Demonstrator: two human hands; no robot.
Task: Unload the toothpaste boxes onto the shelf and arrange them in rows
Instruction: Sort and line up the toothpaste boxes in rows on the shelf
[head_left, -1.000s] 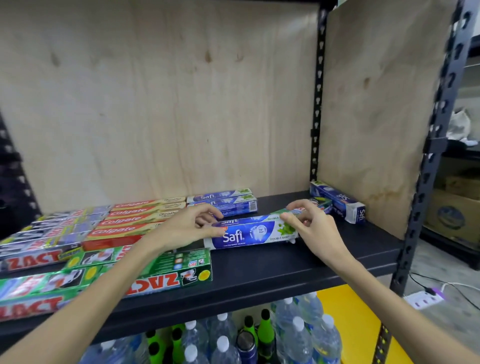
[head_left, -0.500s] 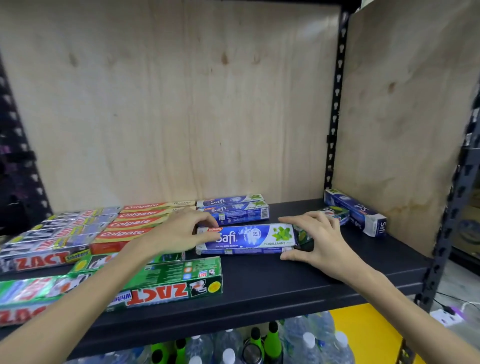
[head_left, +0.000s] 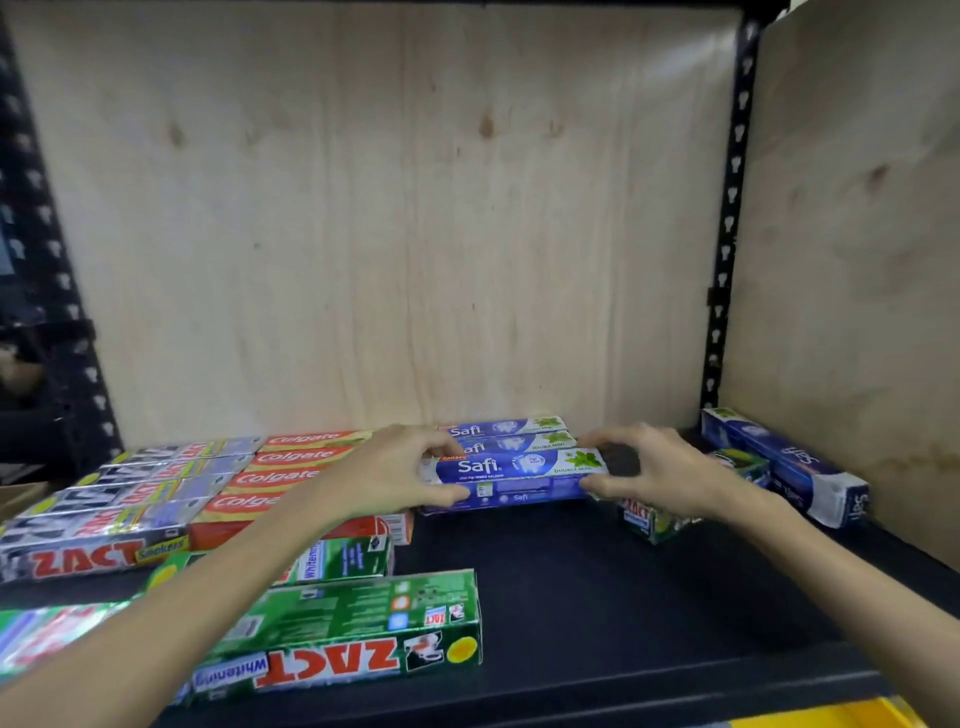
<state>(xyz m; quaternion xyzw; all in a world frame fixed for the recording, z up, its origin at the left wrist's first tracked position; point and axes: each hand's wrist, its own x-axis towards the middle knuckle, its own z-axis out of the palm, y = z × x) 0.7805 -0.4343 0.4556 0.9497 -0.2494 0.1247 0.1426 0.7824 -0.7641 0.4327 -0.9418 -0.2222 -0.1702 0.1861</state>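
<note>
Blue Safi toothpaste box (head_left: 514, 475), judged light, rigid but crushable, is gripped endwise by curled fingers of left hand (head_left: 400, 475) and right hand (head_left: 652, 475).

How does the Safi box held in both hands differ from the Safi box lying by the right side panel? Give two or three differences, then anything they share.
The held Safi box lies crosswise, in line with the Safi row behind it; the side Safi box lies angled along the side panel. The left hand and right hand grip the held box's ends; nothing touches the side box. The held box's logo reads upright; the side box's reads sideways. Both are blue cartons on the shelf.
</note>
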